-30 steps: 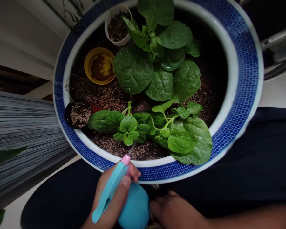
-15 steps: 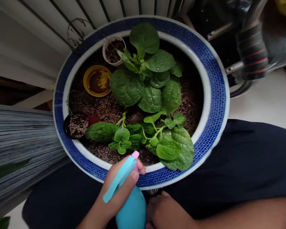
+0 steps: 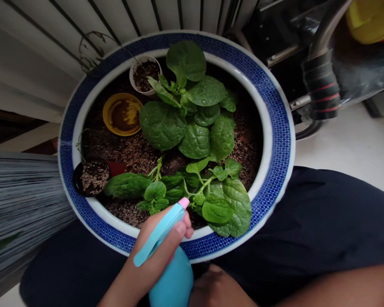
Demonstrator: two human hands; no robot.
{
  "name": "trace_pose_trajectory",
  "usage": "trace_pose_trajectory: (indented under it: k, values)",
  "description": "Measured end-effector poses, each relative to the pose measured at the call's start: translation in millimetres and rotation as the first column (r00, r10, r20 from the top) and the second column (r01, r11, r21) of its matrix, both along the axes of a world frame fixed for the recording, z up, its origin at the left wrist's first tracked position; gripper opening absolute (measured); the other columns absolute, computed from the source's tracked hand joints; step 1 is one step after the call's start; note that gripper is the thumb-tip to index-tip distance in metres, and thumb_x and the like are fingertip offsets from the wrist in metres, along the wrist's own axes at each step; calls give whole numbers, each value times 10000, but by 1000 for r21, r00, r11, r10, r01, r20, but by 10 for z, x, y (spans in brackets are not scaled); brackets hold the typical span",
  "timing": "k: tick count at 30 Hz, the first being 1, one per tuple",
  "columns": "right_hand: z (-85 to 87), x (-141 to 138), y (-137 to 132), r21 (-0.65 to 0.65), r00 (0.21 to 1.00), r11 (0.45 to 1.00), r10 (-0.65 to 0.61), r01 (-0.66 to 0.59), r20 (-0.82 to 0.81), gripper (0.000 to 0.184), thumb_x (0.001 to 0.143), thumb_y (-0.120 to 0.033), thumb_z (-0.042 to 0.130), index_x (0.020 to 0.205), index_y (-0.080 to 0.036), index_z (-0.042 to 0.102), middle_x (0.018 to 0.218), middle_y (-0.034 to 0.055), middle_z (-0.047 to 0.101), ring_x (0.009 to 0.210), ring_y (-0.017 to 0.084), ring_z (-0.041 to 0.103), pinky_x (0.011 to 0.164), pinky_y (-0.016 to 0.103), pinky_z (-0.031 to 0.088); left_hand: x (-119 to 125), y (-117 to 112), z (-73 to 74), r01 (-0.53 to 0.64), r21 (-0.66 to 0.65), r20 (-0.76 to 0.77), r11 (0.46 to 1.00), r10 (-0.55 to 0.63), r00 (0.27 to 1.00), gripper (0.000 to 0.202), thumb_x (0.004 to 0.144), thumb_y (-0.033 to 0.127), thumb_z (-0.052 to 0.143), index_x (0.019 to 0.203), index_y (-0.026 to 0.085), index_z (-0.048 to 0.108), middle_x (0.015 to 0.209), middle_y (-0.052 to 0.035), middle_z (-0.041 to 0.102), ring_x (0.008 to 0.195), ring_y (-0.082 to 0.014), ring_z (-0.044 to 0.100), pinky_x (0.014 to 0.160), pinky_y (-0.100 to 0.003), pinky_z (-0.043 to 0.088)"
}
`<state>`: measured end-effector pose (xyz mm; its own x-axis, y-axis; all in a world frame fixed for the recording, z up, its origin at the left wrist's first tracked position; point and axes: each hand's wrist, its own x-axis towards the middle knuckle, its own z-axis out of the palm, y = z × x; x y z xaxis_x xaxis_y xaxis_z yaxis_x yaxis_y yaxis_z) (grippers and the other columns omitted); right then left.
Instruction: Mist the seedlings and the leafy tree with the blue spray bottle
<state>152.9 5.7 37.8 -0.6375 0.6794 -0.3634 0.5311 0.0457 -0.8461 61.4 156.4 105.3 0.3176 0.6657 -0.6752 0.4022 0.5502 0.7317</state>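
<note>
My left hand [image 3: 161,238] is wrapped round the neck of a blue spray bottle [image 3: 171,279] with a pink nozzle, thumb on one side and fingertips on the other. The nozzle points away from me, over the near rim of a blue-and-white pot [image 3: 280,140], close to the leaves of a low green plant [image 3: 219,209]. Beside the bottle's lower right is my right hand [image 3: 217,288], its fingers curled and dark in shadow; whether they touch the bottle cannot be made out. A larger leafy plant [image 3: 195,136] with water drops stands farther back in the soil.
Inside the pot are a white cup of soil [image 3: 144,76], a yellow bowl [image 3: 122,114] and a small black pot [image 3: 91,177]. A metal tube with a black wrapped grip [image 3: 321,85] stands at right. Stringy curtain [image 3: 22,204] hangs at left.
The view has shifted, so the pot appears farther left and slightly lower. Relative to the pot, the nozzle has moved forward and right, nearer the low plant's leaves. My left hand keeps its grip.
</note>
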Motion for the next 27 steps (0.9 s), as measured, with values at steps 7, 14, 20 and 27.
trace_pose_trajectory:
  k: [7, 14, 20, 27]
  values:
    - [64, 8, 15, 48, 999, 998, 35, -36, 33, 430, 918, -418, 609, 572, -173, 537, 556, -29, 634, 449, 94, 395, 478, 305, 179, -133, -18, -199, 294, -55, 34, 954, -292, 956, 358, 949, 472, 485, 776, 180, 602, 746, -21, 600, 685, -141, 534, 725, -250, 445]
    - [157, 42, 130, 24, 982, 985, 169, -171, 82, 353, 886, -383, 655, 600, -184, 600, 525, -47, 634, 387, 93, 313, 452, 299, 177, -62, -82, -308, 249, -87, 42, 965, -246, 968, 368, 955, 464, 483, 767, 172, 604, 752, -22, 611, 714, -143, 560, 766, -253, 449]
    - [308, 102, 355, -79, 931, 935, 353, -346, 95, 233, 840, -303, 718, 653, -180, 654, 581, -59, 685, 372, 83, 220, 452, 283, 217, -107, -86, -307, 223, -120, 81, 967, -215, 973, 375, 948, 472, 498, 754, 166, 595, 726, -25, 594, 729, -152, 584, 662, -234, 426]
    - [295, 83, 314, -74, 956, 957, 287, -282, 67, 221, 863, -282, 682, 661, -193, 663, 552, -60, 662, 369, 90, 220, 460, 286, 209, -66, -100, -387, 101, -205, 79, 974, -87, 993, 306, 902, 457, 576, 840, 166, 647, 801, -40, 647, 821, -176, 616, 742, -239, 464]
